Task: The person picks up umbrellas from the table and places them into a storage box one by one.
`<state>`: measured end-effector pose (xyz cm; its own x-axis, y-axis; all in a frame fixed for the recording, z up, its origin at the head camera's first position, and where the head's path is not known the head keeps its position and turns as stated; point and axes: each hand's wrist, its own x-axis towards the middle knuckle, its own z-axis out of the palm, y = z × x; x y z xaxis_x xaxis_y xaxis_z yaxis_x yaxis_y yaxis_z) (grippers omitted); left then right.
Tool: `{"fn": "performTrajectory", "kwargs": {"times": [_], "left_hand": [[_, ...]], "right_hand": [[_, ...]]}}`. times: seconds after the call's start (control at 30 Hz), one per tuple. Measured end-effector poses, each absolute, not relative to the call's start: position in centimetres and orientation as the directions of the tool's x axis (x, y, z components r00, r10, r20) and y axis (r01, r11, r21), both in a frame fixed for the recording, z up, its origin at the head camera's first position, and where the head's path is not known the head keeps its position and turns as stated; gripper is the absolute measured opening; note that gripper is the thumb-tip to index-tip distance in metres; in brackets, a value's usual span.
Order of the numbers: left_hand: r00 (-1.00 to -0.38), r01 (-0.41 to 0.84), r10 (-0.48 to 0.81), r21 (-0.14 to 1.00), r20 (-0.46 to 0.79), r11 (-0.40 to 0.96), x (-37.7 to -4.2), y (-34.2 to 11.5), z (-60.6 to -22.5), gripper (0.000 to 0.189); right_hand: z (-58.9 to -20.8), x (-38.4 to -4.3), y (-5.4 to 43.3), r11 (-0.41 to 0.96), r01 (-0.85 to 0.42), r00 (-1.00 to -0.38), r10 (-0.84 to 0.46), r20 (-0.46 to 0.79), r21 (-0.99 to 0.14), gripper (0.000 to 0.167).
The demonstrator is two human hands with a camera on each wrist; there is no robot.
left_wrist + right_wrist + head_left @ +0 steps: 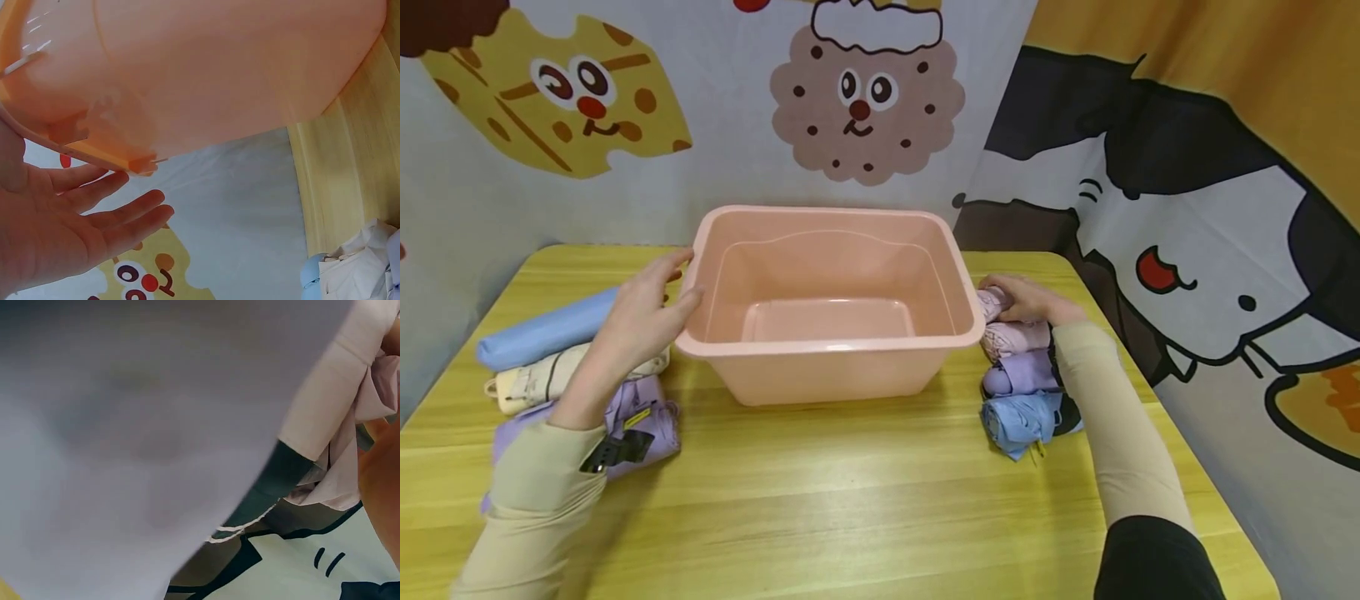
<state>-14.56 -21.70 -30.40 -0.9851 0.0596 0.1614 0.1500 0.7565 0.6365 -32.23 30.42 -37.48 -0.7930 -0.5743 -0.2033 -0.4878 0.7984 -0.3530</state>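
A pink plastic tub point(835, 375) stands mid-table. Fingertips of my left hand point(643, 308) are right at its left rim; in the left wrist view that hand point(75, 219) has its fingers extended under the rim's edge. Beyond the tub's right side, my right hand point(1030, 300) grips the farthest pink rolled umbrella point(990, 302), partly hidden by the tub and the fingers. Towards me follow another pink rolled umbrella point(1017, 339), a purple one point(1026, 372) and a blue one point(1015, 419). In the right wrist view a blurred pale surface covers most of the picture.
Left of the tub lie a blue roll point(542, 332), a cream rolled umbrella point(542, 379) with dark cords, and a purple folded bundle point(658, 425), partly behind my left forearm. A cartoon-printed cloth point(730, 167) hangs behind the wooden table point(835, 508) and along its right.
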Motion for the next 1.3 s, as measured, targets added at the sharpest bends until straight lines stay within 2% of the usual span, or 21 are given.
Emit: {"fn": "performTrajectory", "kwargs": {"times": [0.37,0.57,0.77,0.97,1.1,1.3], "left_hand": [[-0.989,0.139,0.071,0.651,0.131,0.746,-14.6,-21.7,-30.5,0.061],[-0.988,0.143,0.069,0.654,0.138,0.743,-14.6,-21.8,-30.4,0.061],[-0.988,0.142,0.065,0.665,0.139,0.733,-14.7,-21.7,-30.3,0.06],[-0.988,0.14,0.059,0.68,0.14,0.72,-14.6,-21.8,-30.3,0.06],[-0.988,0.141,0.057,0.676,0.145,0.723,-14.5,-21.7,-30.4,0.059],[-0.989,0.135,0.054,0.674,0.141,0.726,-14.5,-21.6,-30.2,0.06]], "right_hand": [[-37.8,-31.8,30.4,0.851,-0.461,-0.843,-0.509,-0.176,-0.253,0.048],[-37.1,-31.7,30.2,0.855,-0.497,-0.849,-0.515,-0.12,-0.152,0.05],[-35.7,-31.6,30.1,0.855,-0.516,-0.857,-0.516,0.016,-0.05,0.054],[-34.0,-31.1,29.6,0.863,-0.505,-0.837,-0.494,0.234,0.017,0.053],[-32.8,-30.7,29.5,0.888,-0.459,-0.829,-0.427,0.362,-0.004,0.053],[-31.0,-30.5,29.0,0.897,-0.439,-0.796,-0.363,0.485,-0.05,0.054]]}}
